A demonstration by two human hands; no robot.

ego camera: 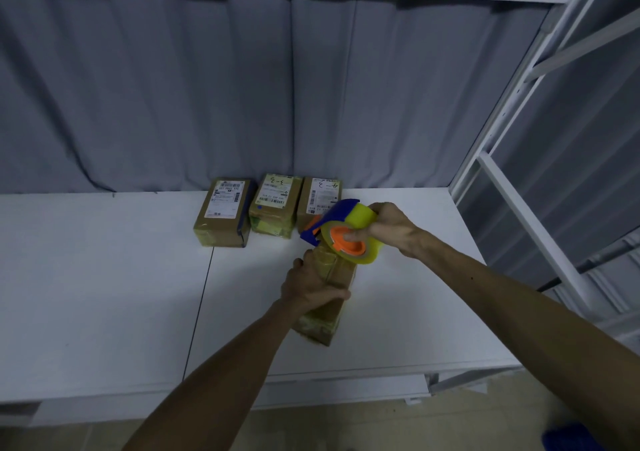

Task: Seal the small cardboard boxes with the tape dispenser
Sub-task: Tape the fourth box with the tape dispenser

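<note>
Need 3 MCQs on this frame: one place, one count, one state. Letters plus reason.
1. Where are the three labelled boxes?
A. In a row at the back of the table, by the curtain
B. Stacked on the floor
C. On the top shelf

2. How many cardboard boxes are on the table?
A. Two
B. Four
C. Six

3. What is the right hand doing?
A. Resting flat on the table
B. Gripping the tape dispenser
C. Peeling a label

Answers:
1 A: they sit side by side at the table's far edge, by the curtain.
2 B: three at the back, plus the held box gripped by the left hand.
3 B: its fingers wrap the roll just above the held box.
</note>
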